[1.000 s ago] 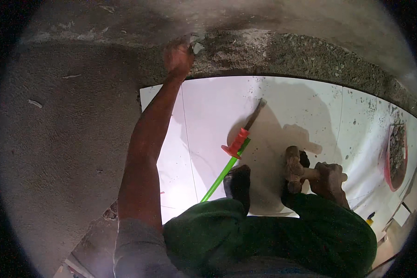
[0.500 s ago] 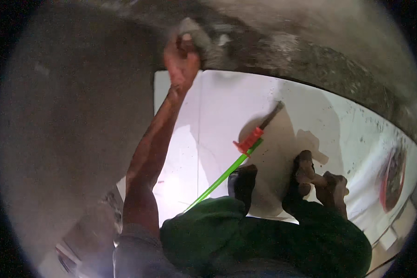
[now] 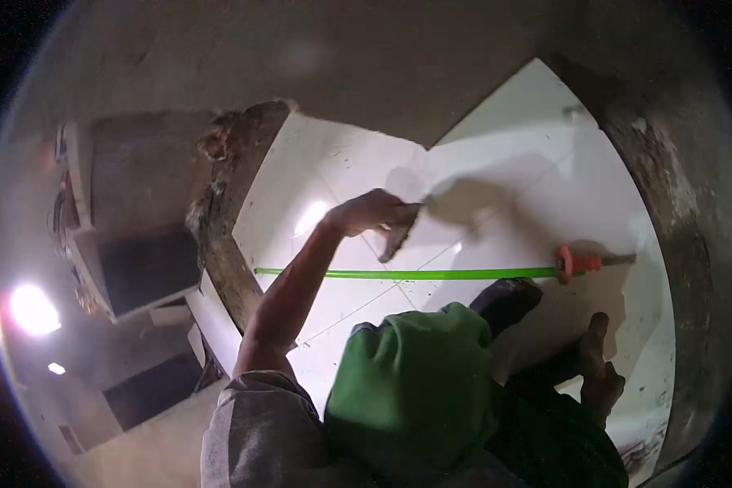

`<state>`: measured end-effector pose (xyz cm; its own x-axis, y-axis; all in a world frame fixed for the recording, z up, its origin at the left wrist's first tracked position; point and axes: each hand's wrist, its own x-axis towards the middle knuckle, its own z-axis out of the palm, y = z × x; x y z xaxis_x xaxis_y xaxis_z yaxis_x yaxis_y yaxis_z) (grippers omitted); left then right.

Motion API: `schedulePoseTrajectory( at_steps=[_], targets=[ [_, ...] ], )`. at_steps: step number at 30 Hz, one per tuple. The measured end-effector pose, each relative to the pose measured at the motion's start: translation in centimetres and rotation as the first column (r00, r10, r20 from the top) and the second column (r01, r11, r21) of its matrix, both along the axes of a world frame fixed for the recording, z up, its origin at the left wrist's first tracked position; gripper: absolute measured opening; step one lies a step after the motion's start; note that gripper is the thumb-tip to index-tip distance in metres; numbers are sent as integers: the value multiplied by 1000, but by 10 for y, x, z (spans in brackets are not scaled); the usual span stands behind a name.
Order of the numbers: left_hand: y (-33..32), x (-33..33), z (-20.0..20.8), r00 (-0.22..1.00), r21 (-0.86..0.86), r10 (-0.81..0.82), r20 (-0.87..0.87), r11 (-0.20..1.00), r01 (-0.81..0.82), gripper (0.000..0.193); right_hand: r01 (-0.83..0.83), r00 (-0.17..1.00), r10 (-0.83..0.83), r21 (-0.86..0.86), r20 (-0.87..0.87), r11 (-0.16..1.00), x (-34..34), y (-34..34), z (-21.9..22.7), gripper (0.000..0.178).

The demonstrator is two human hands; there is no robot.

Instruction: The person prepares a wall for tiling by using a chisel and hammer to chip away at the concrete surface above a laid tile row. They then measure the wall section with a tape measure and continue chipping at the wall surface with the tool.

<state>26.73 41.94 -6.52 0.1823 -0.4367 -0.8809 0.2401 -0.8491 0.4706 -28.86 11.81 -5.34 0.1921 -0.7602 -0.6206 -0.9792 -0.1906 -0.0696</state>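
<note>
My left hand [image 3: 376, 215] reaches over the white tiled surface with its fingers curled. A grey, blurred thing [image 3: 424, 210] shows at its fingertips; its kind is unclear. My right hand [image 3: 603, 389] is low at the right by my knee, its fingers closed around something mostly hidden. Between my hands and the far tiles, a long thin green pole [image 3: 431, 274] lies across the tiles. At its right end is a chisel-like tool [image 3: 579, 262] with a red guarded grip and a dark shaft; I cannot tell whether the two are joined.
White tiles [image 3: 333, 154] extend around me, with a grey cement area [image 3: 366, 49] beyond. Rough broken edging [image 3: 228, 175] borders them at left, bare ground [image 3: 675, 187] at right. A dark shoe [image 3: 506, 302] stands beside the pole. Dark panels [image 3: 150, 272] and a bright lamp [image 3: 34, 309] are further left.
My view has turned left, so the pole now runs sideways. My left hand has come from the rough border beyond the tiles to over the tiles. My right hand remains low by my leg.
</note>
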Motion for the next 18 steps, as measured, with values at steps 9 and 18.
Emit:
schedulePoseTrajectory(
  at_steps=[9, 18],
  targets=[
    [47, 146, 17, 403, -718, 915, 0, 281, -637, 41, -246, 968, 245, 2, -53, 969, 55, -4, 27, 40],
    [-92, -31, -33, 922, -604, 116, -369, 724, -333, 45, -124, 978, 159, -231, 139, 965, 120, 10, 83, 24]
  ],
)
